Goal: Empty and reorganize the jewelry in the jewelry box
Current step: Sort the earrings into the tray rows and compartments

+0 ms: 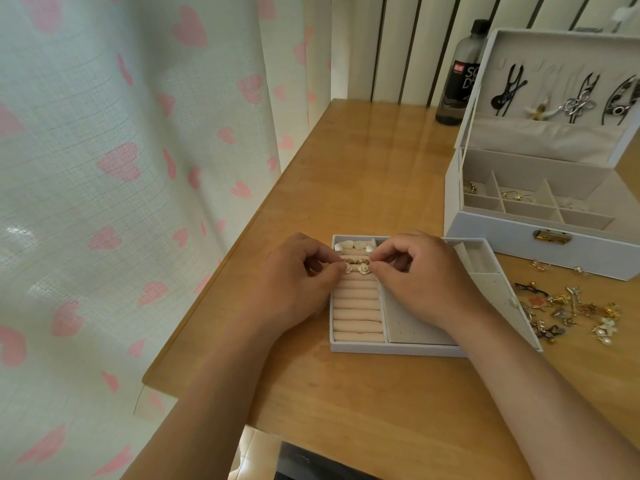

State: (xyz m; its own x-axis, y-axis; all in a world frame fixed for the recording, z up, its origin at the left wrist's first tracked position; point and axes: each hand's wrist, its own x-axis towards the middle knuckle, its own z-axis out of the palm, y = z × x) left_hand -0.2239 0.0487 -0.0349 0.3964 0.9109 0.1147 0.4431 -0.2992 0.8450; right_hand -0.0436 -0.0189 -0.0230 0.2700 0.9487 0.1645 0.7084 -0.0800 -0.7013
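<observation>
A pale blue removable tray point(391, 349) lies on the wooden table, with beige ring rolls point(356, 306) in its left part. A pair of white flower earrings point(358, 268) sits in the upper rolls, and white heart pieces point(353, 244) lie above them. My left hand point(294, 282) pinches the left flower earring. My right hand point(422, 278) pinches the right one. The open jewelry box point(512, 233) stands at the right, with a few gold pieces in its compartments and hair clips point(568, 98) in its lid.
A heap of loose jewelry point(571, 310) lies on the table right of the tray. A dark bottle point(457, 74) stands behind the box. A heart-patterned curtain point(121, 168) hangs along the table's left edge.
</observation>
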